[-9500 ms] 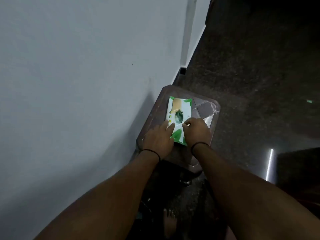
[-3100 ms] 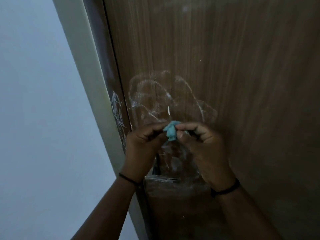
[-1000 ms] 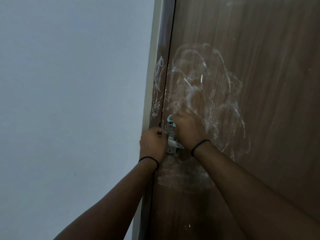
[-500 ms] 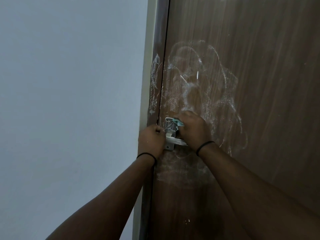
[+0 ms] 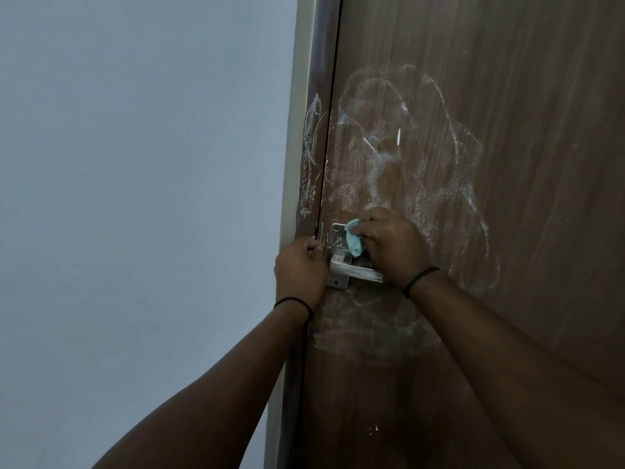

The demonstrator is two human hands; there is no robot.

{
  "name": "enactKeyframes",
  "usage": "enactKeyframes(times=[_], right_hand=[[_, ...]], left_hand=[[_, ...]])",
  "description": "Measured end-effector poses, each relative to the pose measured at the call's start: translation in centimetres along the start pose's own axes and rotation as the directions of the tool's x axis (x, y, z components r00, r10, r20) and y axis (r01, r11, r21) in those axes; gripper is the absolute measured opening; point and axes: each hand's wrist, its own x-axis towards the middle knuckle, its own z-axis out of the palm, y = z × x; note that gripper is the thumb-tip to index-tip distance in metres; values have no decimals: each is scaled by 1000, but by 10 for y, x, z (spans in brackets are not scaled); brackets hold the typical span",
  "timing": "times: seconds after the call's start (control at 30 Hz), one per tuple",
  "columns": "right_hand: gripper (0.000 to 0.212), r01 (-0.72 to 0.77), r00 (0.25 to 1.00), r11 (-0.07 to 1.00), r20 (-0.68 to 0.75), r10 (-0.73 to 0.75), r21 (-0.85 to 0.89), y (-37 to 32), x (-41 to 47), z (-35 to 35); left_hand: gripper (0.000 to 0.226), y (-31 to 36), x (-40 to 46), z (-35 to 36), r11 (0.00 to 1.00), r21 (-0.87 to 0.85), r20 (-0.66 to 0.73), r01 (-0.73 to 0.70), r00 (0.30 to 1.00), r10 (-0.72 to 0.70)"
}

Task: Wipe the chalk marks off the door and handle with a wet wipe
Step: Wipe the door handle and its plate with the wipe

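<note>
Right now the wet wipe (image 5: 353, 243), bunched into a small blue wad, is sitting against the metal plate behind the handle (image 5: 355, 270), pinched in the fingers (image 5: 367, 231) of the right hand (image 5: 392, 247). The left hand (image 5: 299, 269) is curling at the door's edge beside the plate; whether it is gripping anything I cannot tell. The person seems to be working on the handle step, with chalk scribbles showing on the plate. The door (image 5: 507, 164) is carrying wide chalk marks (image 5: 422, 157) above, beside and below the handle, and the frame (image 5: 313, 147) is marked too, so most of the job is waiting. Next, I'd judge, the wipe is going to need firm rubbing over the plate, then broad strokes outward. No readable writing or brand is showing; the scrawl on the plate is illegible.
</note>
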Motion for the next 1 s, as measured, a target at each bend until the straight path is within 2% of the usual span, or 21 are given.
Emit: enactKeyframes(times=[0.07,0.2,0.33,0.47,0.63,0.7,0.8,0.87,0.93,1.0], right_hand=[[15,-8,1000,1000,-25,7,-24,-3,8,2],[14,65,992,989,118,-49,-135,-24,21,22],[19,91,984,991,159,-75,-96,-15,14,13],[17,12,997,999,74,-8,-49,-2,15,2],[19,10,990,998,143,-1,-59,-26,28,18],[21,-14,992,1000,126,16,-22,-21,25,13],[16,-157,987,984,59,152,84,-9,11,1],[15,-196,980,979,39,194,55,-7,6,-2],[16,-130,990,991,54,131,-19,-14,12,4],[18,-29,989,997,144,40,-74,-26,24,16]], left_hand=[[15,1,-1,1,1000,1,3,18,1000,-18],[14,2,-6,-1,1000,-1,-13,5,1000,-5],[15,-2,-6,-5,1000,-23,-23,10,1000,-10],[16,-1,-8,-3,1000,-12,-13,29,999,-29],[16,2,-11,-1,1000,-2,-20,28,999,-28],[15,3,-11,0,1000,2,-25,18,1000,-18],[18,2,-11,-3,1000,-12,-37,17,999,-17],[19,2,-10,-3,1000,-19,-50,15,999,-16],[20,4,-10,-2,1000,-16,-54,13,998,-13],[19,5,-11,-2,1000,-9,-57,0,998,0]])
